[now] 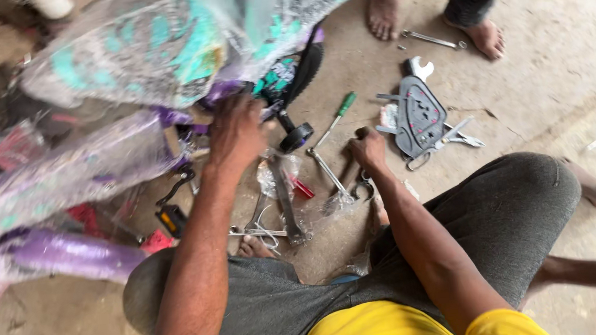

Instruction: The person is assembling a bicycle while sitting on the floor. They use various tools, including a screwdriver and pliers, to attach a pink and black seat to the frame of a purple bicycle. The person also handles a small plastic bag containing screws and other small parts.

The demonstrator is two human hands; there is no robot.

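Closest in, the person sits on the concrete floor in grey trousers and a yellow shirt, both forearms stretched forward. Between the knees lies a crumpled clear plastic bag with a few flat metal tools and a small red piece in it, and a wire ring beside it.

The right hand is knuckles up, fingers curled down onto a dark handle among the spanners on the floor; looks like a closed grip on it, but it's too blurry to tell for sure. A green-handled screwdriver lies just beyond it.

The left hand is further out, palm down, fingers wrapped onto the purple bike frame where it meets the black pedal crank. Whether it's really clamped I can't tell.

The frame is wrapped in clear plastic packaging, with teal and grey printed patches on top and purple tubes at left, all motion-blurred.

Further right is a grey pointed plastic tool card with pliers beside it. At the far edge, another person's bare feet with a spanner between them.
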